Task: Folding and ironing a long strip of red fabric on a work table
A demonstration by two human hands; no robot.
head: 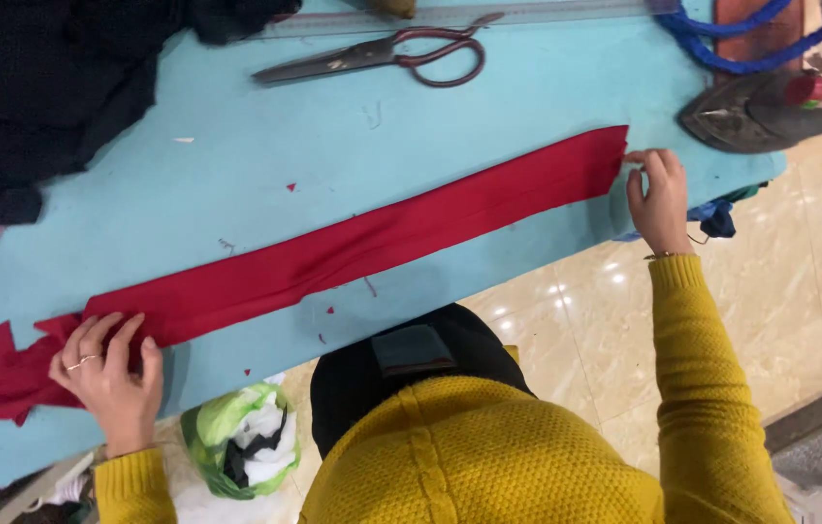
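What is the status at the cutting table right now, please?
Left hand flat on the red fabric strip, near its ragged end. Right hand pinching the far end. Strip stretched straight across the blue table. Scissors and iron lie apart from it.

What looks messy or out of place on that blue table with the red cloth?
The red strip lies flat except at its left end, which is bunched and ragged under the left hand. Tiny red scraps dot the blue table. The right hand pinches the strip's other end. Nothing looks damaged.
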